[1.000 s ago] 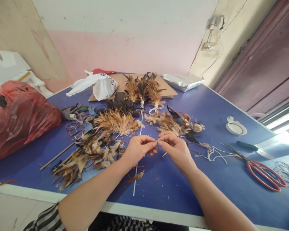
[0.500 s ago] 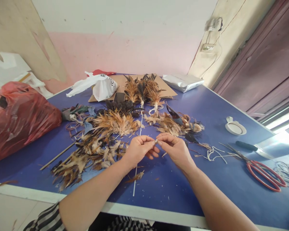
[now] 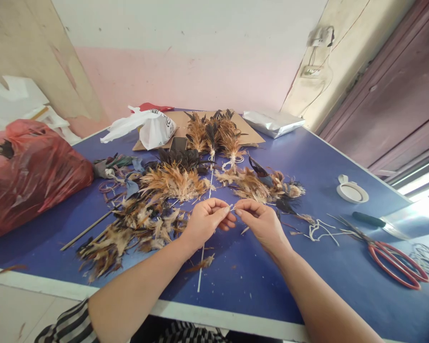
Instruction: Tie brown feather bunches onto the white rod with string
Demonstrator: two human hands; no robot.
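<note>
My left hand (image 3: 204,223) and my right hand (image 3: 260,220) meet above the blue table (image 3: 257,281), fingertips almost touching. Both are pinched on a small pale thing (image 3: 232,207) between them, perhaps a bit of string or a quill; it is too small to name. Loose brown and tan feathers (image 3: 143,224) lie in heaps just left of my left hand. More feathers (image 3: 257,183) lie beyond my right hand. Tied feather bundles (image 3: 214,133) rest on a cardboard sheet (image 3: 250,136) at the back.
Red-handled scissors (image 3: 393,257), white string pieces (image 3: 321,231), a white tape roll (image 3: 352,192) and a green-handled tool (image 3: 370,219) lie at right. A red plastic bag (image 3: 28,176) bulges at left, a white bag (image 3: 150,127) and silver packet (image 3: 271,121) at the back. A thin stick (image 3: 86,231) lies near the feathers.
Both hands stay together at the same place, with only small finger movements on the pinched thing. The view has shifted slightly.
</note>
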